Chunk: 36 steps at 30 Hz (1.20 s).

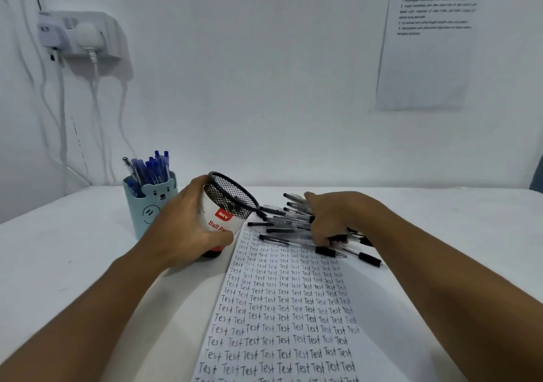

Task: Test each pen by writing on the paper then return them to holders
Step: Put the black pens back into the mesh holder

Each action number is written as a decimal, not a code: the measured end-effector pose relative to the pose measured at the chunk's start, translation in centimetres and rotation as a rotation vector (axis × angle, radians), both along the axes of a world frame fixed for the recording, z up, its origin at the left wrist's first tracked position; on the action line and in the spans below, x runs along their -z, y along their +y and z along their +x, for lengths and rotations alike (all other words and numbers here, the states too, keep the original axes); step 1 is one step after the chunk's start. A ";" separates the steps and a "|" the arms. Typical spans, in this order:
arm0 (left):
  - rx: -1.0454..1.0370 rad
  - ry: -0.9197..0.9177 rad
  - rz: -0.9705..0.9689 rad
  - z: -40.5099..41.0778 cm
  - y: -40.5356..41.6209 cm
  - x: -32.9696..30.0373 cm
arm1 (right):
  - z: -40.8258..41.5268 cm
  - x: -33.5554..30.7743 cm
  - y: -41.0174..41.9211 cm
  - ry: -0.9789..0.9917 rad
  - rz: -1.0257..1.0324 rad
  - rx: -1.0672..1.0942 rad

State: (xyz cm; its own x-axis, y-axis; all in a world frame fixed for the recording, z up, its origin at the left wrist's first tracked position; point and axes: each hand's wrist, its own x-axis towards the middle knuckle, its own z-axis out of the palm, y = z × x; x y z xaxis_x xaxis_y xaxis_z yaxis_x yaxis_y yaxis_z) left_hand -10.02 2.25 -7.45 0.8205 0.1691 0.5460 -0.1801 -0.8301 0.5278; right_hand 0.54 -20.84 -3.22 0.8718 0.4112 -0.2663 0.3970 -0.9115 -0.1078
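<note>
My left hand (pixel 188 229) grips a black mesh pen holder (pixel 227 205) with a white and red label, tilted so its open mouth faces right toward a pile of black pens (pixel 282 223). The pens lie scattered on the top of a white paper (pixel 282 308) covered with rows of the handwritten word "Test". My right hand (pixel 332 220) rests on the pile with its fingers curled around several pens. A teal bear-shaped holder (pixel 152 205) full of blue pens (pixel 151 168) stands upright to the left, behind my left hand.
The white table (pixel 73 252) runs up to a white wall. A power adapter with hanging cables (pixel 79 35) is mounted on the wall at upper left. A printed sheet (pixel 426 49) is taped to the wall at upper right.
</note>
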 end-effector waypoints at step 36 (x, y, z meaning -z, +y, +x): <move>0.064 -0.213 0.410 -0.1 -4.0 0.6 | -2.1 -2.8 2.1 0.072 2.089 0.099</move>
State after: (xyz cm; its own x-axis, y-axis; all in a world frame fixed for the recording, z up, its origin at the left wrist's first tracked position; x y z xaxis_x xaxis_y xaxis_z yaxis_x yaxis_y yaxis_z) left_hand -10.08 -1.80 -8.04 0.6847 -0.1430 0.7146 -0.3067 -0.9460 0.1045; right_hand -1.60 -18.74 -0.45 0.9161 0.0357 0.3992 0.3154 0.5506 -0.7729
